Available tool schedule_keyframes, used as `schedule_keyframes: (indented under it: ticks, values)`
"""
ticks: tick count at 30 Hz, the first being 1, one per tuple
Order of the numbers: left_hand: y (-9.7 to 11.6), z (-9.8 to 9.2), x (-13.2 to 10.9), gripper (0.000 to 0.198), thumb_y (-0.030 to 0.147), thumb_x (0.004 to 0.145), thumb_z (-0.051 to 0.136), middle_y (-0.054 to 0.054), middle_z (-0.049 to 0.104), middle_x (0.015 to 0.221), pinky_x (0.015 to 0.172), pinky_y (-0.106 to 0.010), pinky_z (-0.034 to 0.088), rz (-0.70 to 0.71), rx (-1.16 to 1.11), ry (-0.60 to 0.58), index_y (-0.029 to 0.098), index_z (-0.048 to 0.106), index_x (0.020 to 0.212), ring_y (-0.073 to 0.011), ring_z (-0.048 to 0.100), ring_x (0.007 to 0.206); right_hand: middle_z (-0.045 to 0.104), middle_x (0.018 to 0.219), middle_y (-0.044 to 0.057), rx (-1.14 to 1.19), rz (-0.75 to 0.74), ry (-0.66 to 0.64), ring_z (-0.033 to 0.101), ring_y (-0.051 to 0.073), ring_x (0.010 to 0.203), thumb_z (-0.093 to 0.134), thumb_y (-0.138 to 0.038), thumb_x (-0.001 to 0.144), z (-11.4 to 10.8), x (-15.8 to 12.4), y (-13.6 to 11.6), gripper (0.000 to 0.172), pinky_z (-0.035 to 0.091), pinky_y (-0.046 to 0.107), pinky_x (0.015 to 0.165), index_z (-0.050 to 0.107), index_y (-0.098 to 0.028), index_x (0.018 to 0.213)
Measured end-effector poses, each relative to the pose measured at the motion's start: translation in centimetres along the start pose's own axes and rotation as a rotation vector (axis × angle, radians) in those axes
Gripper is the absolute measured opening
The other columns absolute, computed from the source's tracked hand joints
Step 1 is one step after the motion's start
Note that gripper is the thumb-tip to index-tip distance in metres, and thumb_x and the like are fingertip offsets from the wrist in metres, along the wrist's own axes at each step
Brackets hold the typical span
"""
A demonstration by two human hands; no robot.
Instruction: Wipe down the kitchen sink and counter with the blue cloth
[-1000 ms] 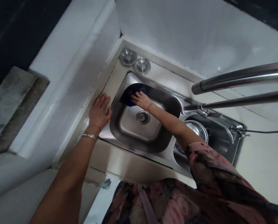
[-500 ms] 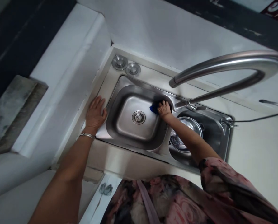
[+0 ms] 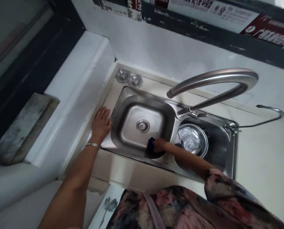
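Our right hand [image 3: 159,145] was, in the head view, clamped on a blue cloth [image 3: 150,147], the fingers bunched against it; shadow hid the exact place of each fingertip. The cloth was just left of the knuckles, low in the near right corner of the left basin [image 3: 129,127]. To work that curve well, we judged, we needed the cloth spread under the fingers, with even pressure following the bend of the wall. The drain [image 3: 142,126], beyond and left of the hand, called for a lighter pass so nothing snagged. Well apart to the left, our left hand [image 3: 101,122] lay flat on the counter [image 3: 114,98], fingers slightly spread, a useful brace. Right of the working hand, a metal bowl [image 3: 205,140] sat near our forearm [image 3: 189,157], so the elbow needed care.
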State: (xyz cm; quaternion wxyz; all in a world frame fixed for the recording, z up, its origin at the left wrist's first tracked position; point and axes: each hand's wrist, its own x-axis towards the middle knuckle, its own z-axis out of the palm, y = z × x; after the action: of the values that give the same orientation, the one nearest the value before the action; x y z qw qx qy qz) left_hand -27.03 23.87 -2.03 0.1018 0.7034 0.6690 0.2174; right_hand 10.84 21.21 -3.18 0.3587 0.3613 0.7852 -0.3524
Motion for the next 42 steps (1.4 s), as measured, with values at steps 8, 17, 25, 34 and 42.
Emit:
schedule_keyframes:
  ticks: [8,17,25,34,42]
  values:
    - [-0.1,0.2,-0.4,0.056,0.03,0.099,0.049,-0.017,0.05,0.166,0.132,-0.062,0.038,0.015,0.024,0.001,0.02,0.051,0.154,-0.0318,0.038,0.161,0.062,0.148,0.015,-0.039,-0.261,0.551,0.057,0.033,0.134,0.062,-0.019,0.1,-11.5,5.4,-0.1,0.055,0.049,0.044,0.11,0.058,-0.022,0.154]
    - [-0.2,-0.3,-0.6,0.055,0.031,0.1,0.047,-0.019,0.048,0.167,0.132,-0.063,0.037,0.001,0.022,-0.04,0.019,0.052,0.153,-0.0327,0.037,0.162,0.064,0.145,0.018,-0.396,-0.471,0.687,0.04,0.037,0.143,0.036,-0.012,0.107,-21.8,12.1,0.7,0.045,0.036,0.061,0.115,0.075,-0.016,0.128]
    - [-0.2,-0.1,-0.5,0.053,0.031,0.101,0.047,-0.016,0.049,0.167,0.133,-0.06,0.037,0.0,0.02,-0.011,0.021,0.052,0.153,-0.0306,0.038,0.161,0.05,0.163,0.018,-0.227,-0.095,0.655,0.036,0.038,0.151,0.028,-0.016,0.106,-14.6,6.4,7.4,0.054,0.033,0.063,0.123,0.063,-0.016,0.147]
    - [-0.3,0.1,-0.6,0.055,0.029,0.099,0.049,-0.017,0.048,0.167,0.134,-0.059,0.036,0.004,0.032,-0.015,0.018,0.052,0.153,-0.0321,0.037,0.161,0.071,0.121,0.024,-0.124,-0.066,0.836,0.055,0.038,0.129,0.038,-0.016,0.102,-11.0,7.8,10.0,0.035,0.046,0.06,0.111,0.073,-0.015,0.103]
    - [-0.4,0.0,-1.0,0.056,0.029,0.101,0.05,-0.015,0.048,0.168,0.134,-0.058,0.036,0.034,0.038,-0.019,0.02,0.05,0.156,-0.0315,0.036,0.162,0.065,0.135,0.015,0.062,-0.165,1.057,0.048,0.031,0.132,0.042,-0.016,0.109,-18.1,15.5,0.4,0.033,0.039,0.055,0.111,0.074,-0.018,0.113]
